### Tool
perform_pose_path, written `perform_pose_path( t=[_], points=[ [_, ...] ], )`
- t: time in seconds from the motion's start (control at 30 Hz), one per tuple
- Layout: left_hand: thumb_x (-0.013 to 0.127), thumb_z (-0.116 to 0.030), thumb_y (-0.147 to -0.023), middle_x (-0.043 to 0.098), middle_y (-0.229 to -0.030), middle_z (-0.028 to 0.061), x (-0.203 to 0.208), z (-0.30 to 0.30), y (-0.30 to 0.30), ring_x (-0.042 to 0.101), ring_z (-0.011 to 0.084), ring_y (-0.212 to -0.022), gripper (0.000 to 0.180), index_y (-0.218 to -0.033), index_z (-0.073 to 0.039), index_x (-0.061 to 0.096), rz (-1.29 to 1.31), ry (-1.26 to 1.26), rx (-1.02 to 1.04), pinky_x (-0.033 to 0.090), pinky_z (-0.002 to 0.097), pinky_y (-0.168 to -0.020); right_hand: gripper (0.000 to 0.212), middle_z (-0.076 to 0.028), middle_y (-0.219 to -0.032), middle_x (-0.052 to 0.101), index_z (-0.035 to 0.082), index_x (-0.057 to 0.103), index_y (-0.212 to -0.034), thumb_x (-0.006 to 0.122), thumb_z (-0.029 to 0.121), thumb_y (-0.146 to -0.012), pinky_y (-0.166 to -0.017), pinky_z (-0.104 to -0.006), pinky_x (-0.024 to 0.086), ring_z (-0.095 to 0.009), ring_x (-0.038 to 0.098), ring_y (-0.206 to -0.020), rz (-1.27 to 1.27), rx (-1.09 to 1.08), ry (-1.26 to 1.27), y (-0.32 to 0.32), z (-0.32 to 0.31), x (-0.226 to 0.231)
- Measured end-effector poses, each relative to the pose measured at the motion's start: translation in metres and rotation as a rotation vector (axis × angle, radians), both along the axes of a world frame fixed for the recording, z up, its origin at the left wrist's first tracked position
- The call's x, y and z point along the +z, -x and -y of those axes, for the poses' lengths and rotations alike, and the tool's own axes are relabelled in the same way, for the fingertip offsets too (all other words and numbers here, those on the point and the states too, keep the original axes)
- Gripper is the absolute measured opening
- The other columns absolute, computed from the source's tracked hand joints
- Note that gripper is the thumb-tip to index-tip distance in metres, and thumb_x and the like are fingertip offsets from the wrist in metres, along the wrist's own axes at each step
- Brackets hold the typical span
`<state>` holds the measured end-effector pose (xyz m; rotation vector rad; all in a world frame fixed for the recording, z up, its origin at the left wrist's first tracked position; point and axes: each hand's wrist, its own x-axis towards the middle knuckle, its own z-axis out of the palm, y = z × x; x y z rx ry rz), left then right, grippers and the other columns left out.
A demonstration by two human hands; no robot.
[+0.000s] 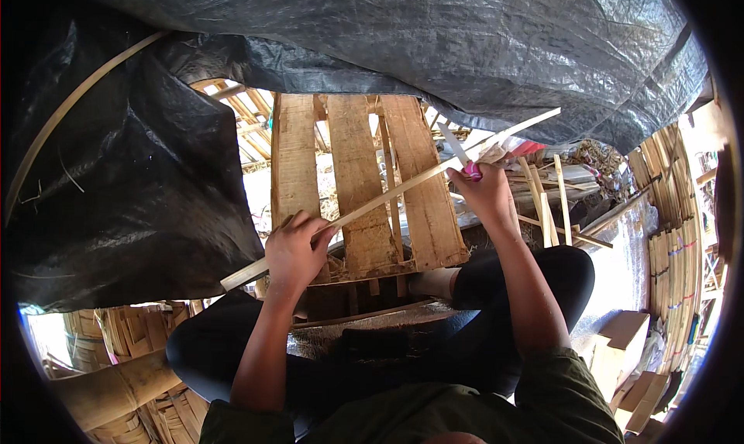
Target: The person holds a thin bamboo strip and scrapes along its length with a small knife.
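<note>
Head view shows the left hand (294, 246) with its fingers curled around a long pale wooden strip (387, 195), near the strip's lower-left end, and the right hand (487, 192) gripping the pink handle of a knife (454, 143), its blade pointing up and left. The blade crosses the strip's line close to the right hand; whether its edge touches the wood, or whether the right fingers also hold the strip, I cannot tell. The strip slants from lower left to upper right, passing above a bench of spaced wooden planks (354, 173). Below the forearms, the person's legs in dark trousers (535, 289) are bent outward to both sides. Beyond the right hand, narrow sticks (563, 200) stand at a tilt, with a cardboard box (626, 332) lower down and tied slats (673, 266) along the right edge. Dark plastic sheeting (465, 45) spans the top, and a curved strip (74, 99) lies over more black sheeting (132, 180) on the left.
</note>
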<state>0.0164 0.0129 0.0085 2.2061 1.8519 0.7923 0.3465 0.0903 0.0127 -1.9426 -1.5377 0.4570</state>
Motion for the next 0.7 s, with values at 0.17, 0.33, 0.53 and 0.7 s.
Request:
perform_pose_path(
  t=[0.17, 0.33, 0.53, 0.7],
  points=[
    [0.076, -0.026, -0.082, 0.064, -0.081, 0.0028, 0.002, 0.000, 0.000, 0.065, 0.0270, -0.077, 0.014, -0.084, -0.012, 0.072, 0.011, -0.001, 0.001, 0.051, 0.0384, -0.064, 0.041, -0.017, -0.059, 0.059, -0.004, 0.065, -0.072, 0.082, 0.033, -0.077, -0.054, -0.0393, 0.046, -0.030, 0.057, -0.051, -0.017, 0.056, -0.007, 0.001, -0.010, -0.024],
    [0.077, -0.026, -0.082, 0.063, -0.081, 0.0034, 0.001, -0.002, -0.001, 0.065, 0.0274, -0.077, 0.016, -0.084, -0.011, 0.072, 0.006, 0.024, -0.005, 0.050, 0.0389, -0.065, 0.027, -0.017, -0.059, 0.059, -0.003, 0.066, -0.074, 0.076, 0.022, -0.081, -0.054, -0.0381, 0.045, -0.028, 0.055, -0.050, -0.096, 0.115, -0.121, -0.004, -0.018, -0.032],
    [0.077, -0.026, -0.082, 0.061, -0.078, 0.0040, 0.000, -0.002, 0.000, 0.064, 0.0271, -0.076, 0.016, -0.086, -0.011, 0.072, 0.007, 0.003, -0.027, 0.050, 0.0388, -0.064, 0.023, 0.001, -0.057, 0.053, -0.001, 0.066, -0.073, 0.074, 0.018, -0.083, -0.050, -0.0296, 0.036, -0.004, 0.042, -0.055, -0.294, 0.103, -0.016, -0.028, -0.026, -0.010],
    [0.077, -0.026, -0.082, 0.061, -0.078, 0.0028, 0.004, 0.000, 0.001, 0.065, 0.0255, -0.075, 0.015, -0.085, -0.012, 0.073, -0.001, 0.017, -0.003, 0.051, 0.0381, -0.065, 0.026, 0.008, -0.057, 0.050, 0.002, 0.067, -0.070, 0.076, 0.020, -0.086, -0.051, -0.0261, 0.033, -0.002, 0.040, -0.056, -0.627, -0.058, 0.126, -0.021, -0.019, 0.028]
  ],
)
